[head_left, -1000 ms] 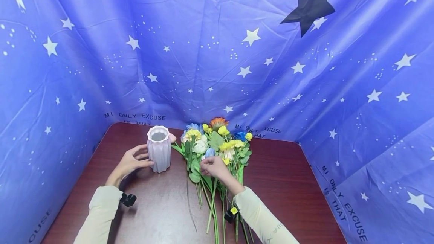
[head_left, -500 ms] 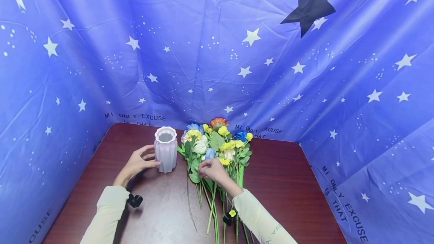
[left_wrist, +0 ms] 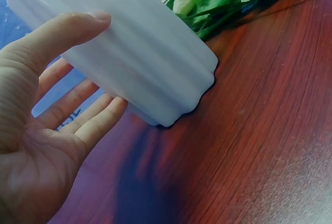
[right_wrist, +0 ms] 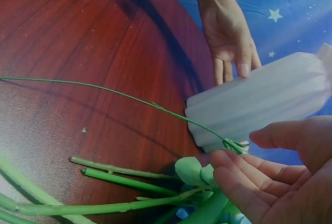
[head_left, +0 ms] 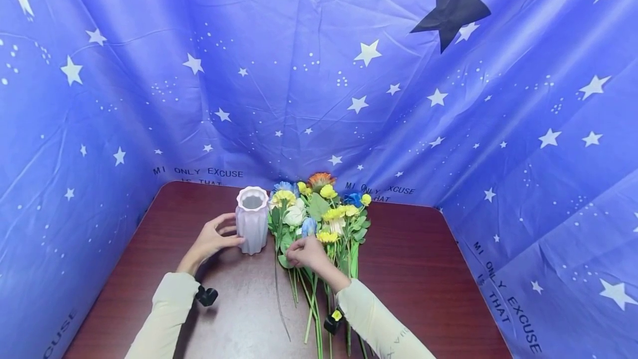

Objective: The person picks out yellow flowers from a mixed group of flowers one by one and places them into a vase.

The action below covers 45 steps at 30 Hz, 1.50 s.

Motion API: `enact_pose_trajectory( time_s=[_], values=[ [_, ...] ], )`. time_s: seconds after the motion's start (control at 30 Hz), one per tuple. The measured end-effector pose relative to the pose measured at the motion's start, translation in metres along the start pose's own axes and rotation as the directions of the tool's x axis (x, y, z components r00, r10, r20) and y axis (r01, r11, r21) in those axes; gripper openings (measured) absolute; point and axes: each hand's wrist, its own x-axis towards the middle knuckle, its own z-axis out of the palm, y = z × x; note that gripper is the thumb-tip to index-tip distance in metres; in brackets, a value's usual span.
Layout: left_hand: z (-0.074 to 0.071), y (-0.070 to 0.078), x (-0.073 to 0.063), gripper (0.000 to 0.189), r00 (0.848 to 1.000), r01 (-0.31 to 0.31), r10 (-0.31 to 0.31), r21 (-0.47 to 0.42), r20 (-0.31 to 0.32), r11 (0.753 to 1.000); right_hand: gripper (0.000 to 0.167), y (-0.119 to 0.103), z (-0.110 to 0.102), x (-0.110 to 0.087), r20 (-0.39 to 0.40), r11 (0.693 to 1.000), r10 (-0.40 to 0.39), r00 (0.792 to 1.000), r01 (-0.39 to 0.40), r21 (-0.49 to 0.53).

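A pale lilac fluted vase (head_left: 252, 229) stands upright at the table's left of centre, beside the flowers. My left hand (head_left: 214, 240) is at its left side: the thumb (left_wrist: 83, 29) lies against the front wall, and some fingertips touch the side or pass behind it. Artificial flowers (head_left: 319, 212) in blue, yellow, white and orange lie in a bunch, stems towards me. Over their leaves hovers my right hand (head_left: 310, 254), fingers loosely bent. In the right wrist view a thin stem (right_wrist: 119, 94) passes behind its fingertips; a gap shows between thumb and fingers (right_wrist: 233, 177).
The dark red wooden table (head_left: 413, 281) carries everything. Blue star-printed cloth (head_left: 309, 71) hangs around its back and sides. Loose green stems (head_left: 316, 314) stretch towards the near edge below my right forearm. A small black wrist device (head_left: 206, 295) sits on my left cuff.
The vase has shifted right along with my left hand, closer to the bunch, and a pink bloom behind it is now hidden. My right hand has drifted slightly left and down.
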Motion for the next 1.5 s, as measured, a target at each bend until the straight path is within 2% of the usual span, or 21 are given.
enact_pose_trajectory(
  time_s=[0.47, 0.77, 1.07, 1.5],
  values=[
    [0.008, -0.004, 0.004, 0.071, 1.000, -0.018, 0.018, 0.018, 0.000, 1.000, 0.008, -0.001, 0.006, -0.001, -0.021, 0.997, -0.005, 1.000, 0.003, -0.074],
    [0.007, -0.007, 0.006, 0.071, 1.000, -0.015, 0.015, 0.028, -0.001, 0.999, 0.011, -0.005, 0.013, 0.001, 0.015, 0.996, 0.055, 0.998, -0.054, -0.064],
    [0.008, -0.004, 0.006, 0.070, 1.000, -0.022, 0.022, 0.034, 0.015, 0.999, 0.010, -0.004, 0.022, 0.006, 0.010, 0.991, 0.118, 0.993, -0.117, -0.065],
    [0.007, -0.003, 0.006, 0.071, 1.000, -0.001, 0.000, 0.034, 0.017, 0.999, 0.009, 0.005, 0.031, 0.016, 0.027, 0.988, 0.151, 0.988, -0.151, -0.018]
  ],
)
